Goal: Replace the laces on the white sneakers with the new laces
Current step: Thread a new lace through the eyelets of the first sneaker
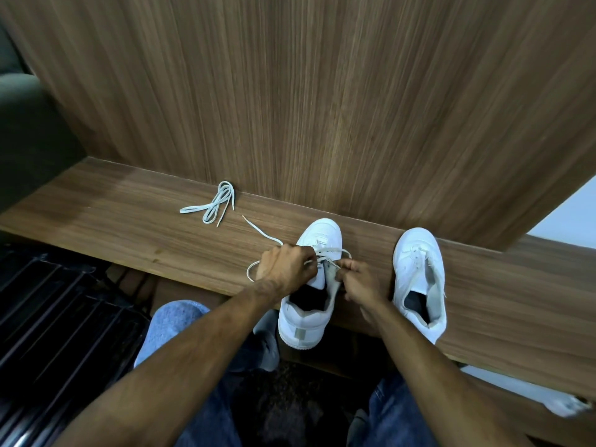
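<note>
Left sneaker (pixel 309 285), white, was partly laced; left hand (pixel 283 266) and right hand (pixel 358 282) each pinched its lace (pixel 261 235). Second sneaker (pixel 419 279) stood at three o'clock, bundled lace (pixel 214 204) at ten o'clock.

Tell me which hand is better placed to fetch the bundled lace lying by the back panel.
Left, probably. The bundled lace lies left of the laced sneaker, on the left hand side; the right hand would need to cross over. Both hands currently pinch the lace being worked.
</note>
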A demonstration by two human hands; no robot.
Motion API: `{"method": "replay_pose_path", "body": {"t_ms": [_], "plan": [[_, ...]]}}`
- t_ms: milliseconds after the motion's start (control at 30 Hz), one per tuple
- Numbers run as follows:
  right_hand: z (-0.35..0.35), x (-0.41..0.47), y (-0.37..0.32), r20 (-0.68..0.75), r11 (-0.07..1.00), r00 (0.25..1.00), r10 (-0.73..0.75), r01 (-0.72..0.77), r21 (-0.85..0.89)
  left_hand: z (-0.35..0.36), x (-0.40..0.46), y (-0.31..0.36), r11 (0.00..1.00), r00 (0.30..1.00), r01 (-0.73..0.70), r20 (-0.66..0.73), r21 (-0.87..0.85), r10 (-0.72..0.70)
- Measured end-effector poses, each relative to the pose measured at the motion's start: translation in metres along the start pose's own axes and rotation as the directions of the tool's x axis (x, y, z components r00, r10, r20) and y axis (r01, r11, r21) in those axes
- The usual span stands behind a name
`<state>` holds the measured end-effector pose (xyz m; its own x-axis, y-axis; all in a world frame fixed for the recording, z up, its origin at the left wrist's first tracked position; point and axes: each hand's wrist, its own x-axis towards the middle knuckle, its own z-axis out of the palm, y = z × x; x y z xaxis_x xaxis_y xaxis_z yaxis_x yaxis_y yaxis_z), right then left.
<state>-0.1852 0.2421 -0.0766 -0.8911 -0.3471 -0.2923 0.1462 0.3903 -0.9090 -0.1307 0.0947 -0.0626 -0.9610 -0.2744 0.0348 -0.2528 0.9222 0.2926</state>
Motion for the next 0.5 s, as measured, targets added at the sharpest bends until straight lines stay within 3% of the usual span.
{"method": "replay_pose_path", "body": {"t_ms": [500], "plan": [[-0.001, -0.004, -0.003, 0.003, 1.0, 1.0, 0.019, -0.019, 0.003, 0.014, 0.001, -0.003, 0.968, 0.999, 0.05, 0.003, -0.247, -0.051]]}}
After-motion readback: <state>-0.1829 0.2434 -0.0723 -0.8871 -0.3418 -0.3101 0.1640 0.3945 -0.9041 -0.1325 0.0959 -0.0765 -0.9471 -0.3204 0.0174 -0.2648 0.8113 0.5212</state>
